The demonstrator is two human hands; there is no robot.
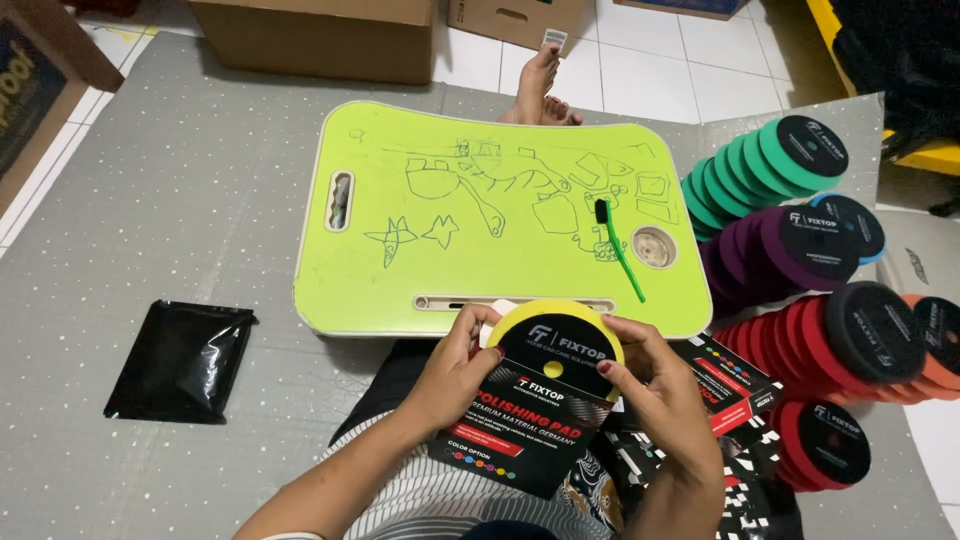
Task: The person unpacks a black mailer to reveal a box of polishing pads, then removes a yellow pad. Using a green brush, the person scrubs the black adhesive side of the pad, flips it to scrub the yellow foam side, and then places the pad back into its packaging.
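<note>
Round yellow foam polishing pad with black face [556, 345], half inside a black printed cardboard sleeve [520, 430], pinched between left hand [455, 375] and right hand [655, 395], just before a lime-green lap desk [500, 230], stacked coloured pads [790, 250] right.

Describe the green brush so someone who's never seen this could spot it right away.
Find the lime-green lap desk covered in doodles, lying on the grey mat. Near its right end, beside a round cup recess, lies the brush. It is the only loose thing on the desk: a thin green handle with dark bristles at its far end.
</note>
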